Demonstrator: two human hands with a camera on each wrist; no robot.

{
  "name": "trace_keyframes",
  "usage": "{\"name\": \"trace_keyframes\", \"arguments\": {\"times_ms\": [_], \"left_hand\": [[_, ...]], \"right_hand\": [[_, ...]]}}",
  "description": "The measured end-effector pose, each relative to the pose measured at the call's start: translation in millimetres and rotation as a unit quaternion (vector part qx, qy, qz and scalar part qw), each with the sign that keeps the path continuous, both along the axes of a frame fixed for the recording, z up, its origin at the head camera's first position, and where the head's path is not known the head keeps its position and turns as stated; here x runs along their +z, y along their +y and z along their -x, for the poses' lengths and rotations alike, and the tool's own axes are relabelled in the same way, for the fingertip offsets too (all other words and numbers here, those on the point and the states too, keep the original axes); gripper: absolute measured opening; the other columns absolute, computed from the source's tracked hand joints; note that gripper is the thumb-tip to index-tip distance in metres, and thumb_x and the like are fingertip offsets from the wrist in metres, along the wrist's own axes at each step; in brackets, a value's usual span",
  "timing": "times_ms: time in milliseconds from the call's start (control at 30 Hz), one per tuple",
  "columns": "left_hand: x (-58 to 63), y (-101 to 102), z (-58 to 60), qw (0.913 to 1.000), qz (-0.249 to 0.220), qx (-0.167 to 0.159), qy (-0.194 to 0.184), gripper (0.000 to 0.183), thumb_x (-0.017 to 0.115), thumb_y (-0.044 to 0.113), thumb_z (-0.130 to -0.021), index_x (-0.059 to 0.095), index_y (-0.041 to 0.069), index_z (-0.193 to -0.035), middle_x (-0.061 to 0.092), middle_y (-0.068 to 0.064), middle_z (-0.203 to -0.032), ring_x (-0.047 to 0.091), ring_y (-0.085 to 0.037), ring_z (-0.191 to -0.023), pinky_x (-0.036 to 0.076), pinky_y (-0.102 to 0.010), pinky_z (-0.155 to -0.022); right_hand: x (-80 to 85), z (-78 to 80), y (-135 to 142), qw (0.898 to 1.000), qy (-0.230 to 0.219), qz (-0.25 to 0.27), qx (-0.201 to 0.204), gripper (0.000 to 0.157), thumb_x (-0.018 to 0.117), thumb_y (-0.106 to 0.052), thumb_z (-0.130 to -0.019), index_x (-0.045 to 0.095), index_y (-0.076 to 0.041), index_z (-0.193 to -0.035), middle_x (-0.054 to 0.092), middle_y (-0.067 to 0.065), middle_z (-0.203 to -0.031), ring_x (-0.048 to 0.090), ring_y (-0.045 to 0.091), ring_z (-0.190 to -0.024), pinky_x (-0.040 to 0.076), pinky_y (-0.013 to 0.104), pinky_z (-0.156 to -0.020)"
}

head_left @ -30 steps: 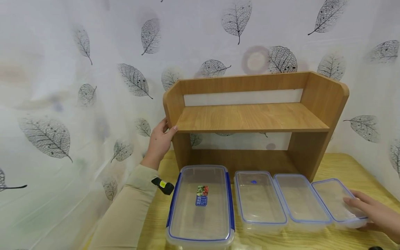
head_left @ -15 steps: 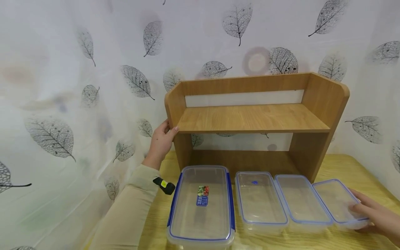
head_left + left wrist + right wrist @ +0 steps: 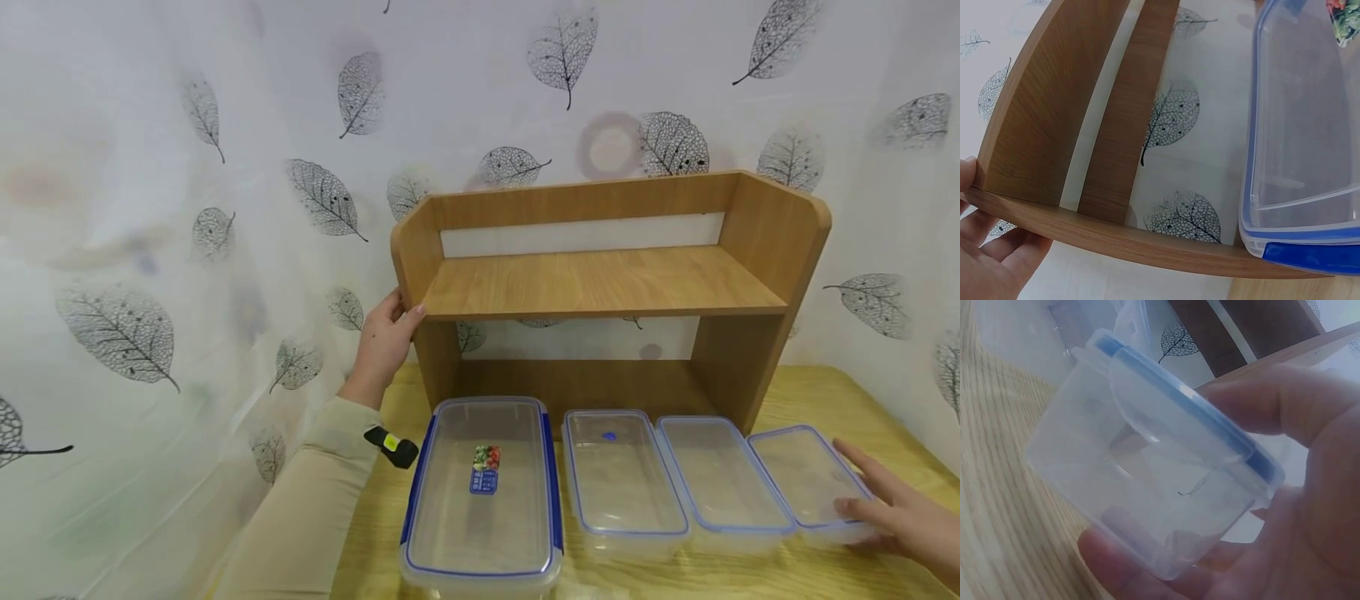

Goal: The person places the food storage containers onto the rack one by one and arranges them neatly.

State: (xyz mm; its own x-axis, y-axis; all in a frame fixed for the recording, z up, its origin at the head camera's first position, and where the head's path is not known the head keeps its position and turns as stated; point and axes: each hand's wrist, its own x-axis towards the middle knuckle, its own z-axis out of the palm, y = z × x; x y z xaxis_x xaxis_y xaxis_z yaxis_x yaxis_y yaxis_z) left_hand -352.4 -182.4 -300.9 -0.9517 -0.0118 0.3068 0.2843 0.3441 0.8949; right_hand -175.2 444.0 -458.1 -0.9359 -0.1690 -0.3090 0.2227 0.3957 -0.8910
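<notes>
My left hand (image 3: 382,342) grips the left side panel of a two-tier wooden desk shelf (image 3: 600,283), thumb at the front edge and fingers behind. In the left wrist view, those fingers (image 3: 1025,253) curl about the panel's rim. At the far right of the row, my right hand (image 3: 903,517) holds a small clear food container (image 3: 802,475) with a blue-edged lid. The right wrist view has this container (image 3: 1147,462) between the thumb on the lid side and fingers at its base.
Two more clear containers, a middle one (image 3: 723,475) and a left one (image 3: 626,475), stand beside it. A large blue-clipped container (image 3: 480,533) is at the row's left, before the shelf. A leaf-patterned curtain (image 3: 247,250) backs the wooden table (image 3: 832,400).
The fingers of my right hand have spread a little, and the hand has shifted slightly at the small container. My left hand keeps its place on the shelf.
</notes>
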Motion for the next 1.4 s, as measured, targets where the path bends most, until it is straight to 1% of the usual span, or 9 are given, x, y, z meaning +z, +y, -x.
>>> {"name": "trace_keyframes", "arguments": {"times_ms": [133,200,267,333,367,600,900,1067,1400], "left_hand": [[0.2,-1,-0.4,1.0000,0.003,0.001,0.003,0.064,0.058,0.031,-0.104,0.032,0.016,-0.160,0.040,-0.009,-0.158,0.046,-0.031,-0.138,0.048,-0.049,-0.106],[0.8,-1,-1.0,1.0000,0.007,0.004,0.002,0.064,0.058,0.032,-0.104,0.031,0.016,-0.160,0.040,-0.008,-0.159,0.046,-0.031,-0.138,0.048,-0.048,-0.106],[1.4,0,-1.8,0.9999,0.011,0.007,0.000,0.064,0.058,0.033,-0.104,0.032,0.016,-0.160,0.040,-0.007,-0.159,0.046,-0.031,-0.138,0.048,-0.048,-0.106],[1.8,0,-2.4,0.9999,0.013,0.009,-0.002,0.064,0.057,0.034,-0.104,0.031,0.017,-0.161,0.040,-0.007,-0.159,0.046,-0.030,-0.138,0.048,-0.048,-0.106],[2.1,0,-2.6,0.9999,0.014,0.009,-0.003,0.064,0.057,0.034,-0.104,0.031,0.017,-0.161,0.040,-0.007,-0.159,0.046,-0.030,-0.138,0.048,-0.049,-0.105],[3.2,1,-3.5,0.9997,0.019,0.014,-0.008,0.065,0.057,0.036,-0.105,0.031,0.018,-0.161,0.039,-0.006,-0.159,0.046,-0.030,-0.139,0.048,-0.050,-0.105],[4.3,2,-3.4,0.9997,0.019,0.015,-0.008,0.065,0.057,0.036,-0.105,0.030,0.018,-0.161,0.038,-0.006,-0.160,0.045,-0.031,-0.139,0.048,-0.050,-0.105],[4.5,2,-4.1,0.9997,0.018,0.014,-0.010,0.065,0.057,0.036,-0.105,0.030,0.018,-0.161,0.038,-0.006,-0.160,0.045,-0.030,-0.140,0.048,-0.050,-0.105],[1.3,1,-2.6,0.9998,0.017,0.009,-0.005,0.065,0.057,0.035,-0.105,0.030,0.018,-0.161,0.038,-0.007,-0.159,0.045,-0.031,-0.139,0.048,-0.049,-0.105]], "right_hand": [[-5.5,-2.4,3,0.999,0.044,-0.013,0.008,0.083,0.040,-0.021,-0.111,-0.031,-0.043,-0.148,-0.041,0.037,-0.147,0.054,0.055,-0.112,0.061,0.047,-0.077],[-10.9,-4.0,5,0.998,0.067,-0.020,0.008,0.076,0.037,-0.022,-0.112,-0.023,-0.044,-0.154,-0.044,0.007,-0.153,0.058,0.037,-0.115,0.062,0.046,-0.077],[-16.8,-5.4,7,0.996,0.091,-0.021,0.004,0.069,0.034,-0.022,-0.113,-0.012,-0.042,-0.159,-0.030,-0.025,-0.151,0.058,0.013,-0.113,0.062,0.045,-0.076],[-22.3,-6.0,10,0.994,0.107,-0.008,0.005,0.064,0.033,-0.020,-0.113,-0.002,-0.044,-0.161,-0.010,-0.038,-0.142,0.052,-0.008,-0.104,0.062,0.043,-0.076],[-24.6,-6.3,11,0.992,0.123,-0.001,0.009,0.064,0.033,-0.017,-0.113,0.001,-0.041,-0.162,-0.004,-0.038,-0.141,0.048,-0.016,-0.099,0.062,0.043,-0.075],[-29.3,-8.9,11,0.974,0.224,0.017,0.028,0.081,0.042,0.005,-0.105,0.005,-0.038,-0.163,-0.008,-0.009,-0.155,0.061,-0.003,-0.101,0.063,0.040,-0.072],[-11.4,-8.8,-4,0.968,0.247,-0.013,-0.034,0.072,0.042,0.000,-0.107,0.015,-0.038,-0.162,0.014,-0.018,-0.145,0.052,-0.011,-0.100,0.063,0.039,-0.066],[0.7,-8.2,-9,0.962,0.272,-0.019,-0.024,0.070,0.040,0.002,-0.107,0.020,-0.036,-0.162,0.028,-0.025,-0.132,0.058,-0.004,-0.099,0.062,0.038,-0.065],[25.3,-10.7,-28,0.951,0.308,-0.011,-0.018,0.069,0.043,0.005,-0.105,0.026,-0.031,-0.161,0.035,-0.019,-0.137,0.065,0.006,-0.097,0.061,0.035,-0.065]]}}
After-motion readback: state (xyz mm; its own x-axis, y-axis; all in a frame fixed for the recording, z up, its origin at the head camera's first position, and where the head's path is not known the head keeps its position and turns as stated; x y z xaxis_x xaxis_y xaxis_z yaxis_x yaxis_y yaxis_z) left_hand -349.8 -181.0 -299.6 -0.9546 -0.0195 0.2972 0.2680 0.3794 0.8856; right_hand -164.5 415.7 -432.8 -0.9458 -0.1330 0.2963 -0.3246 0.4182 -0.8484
